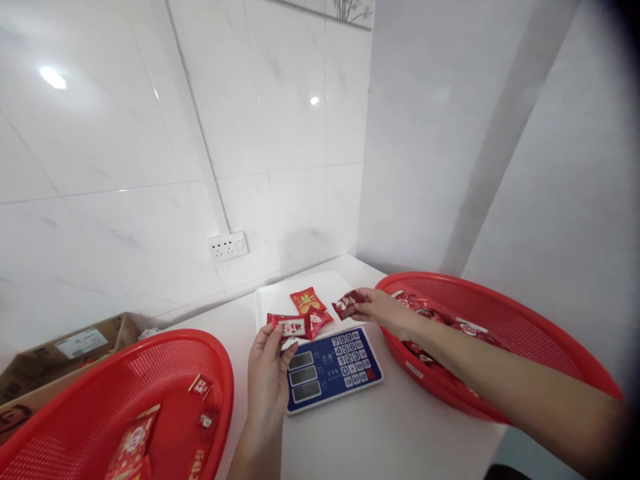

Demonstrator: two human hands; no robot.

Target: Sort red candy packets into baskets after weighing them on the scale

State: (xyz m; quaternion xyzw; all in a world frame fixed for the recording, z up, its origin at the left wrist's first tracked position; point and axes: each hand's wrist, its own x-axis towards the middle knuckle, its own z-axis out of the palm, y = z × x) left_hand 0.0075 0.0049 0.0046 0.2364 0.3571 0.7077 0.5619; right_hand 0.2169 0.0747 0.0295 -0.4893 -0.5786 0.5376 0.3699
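My left hand is closed on a red and white wrapped packet at the near left of the scale's white tray. Between the fingers of my right hand is a dark red packet, held over the tray's right side. An orange-red packet with gold print and a pinkish-red one lie on the tray. The blue keypad panel of the scale faces me, with three grey displays on its left.
Red perforated baskets stand on both sides, the left basket with a few red packets and the right basket with several. Behind the left one is a cardboard box. A socket sits on the tiled wall.
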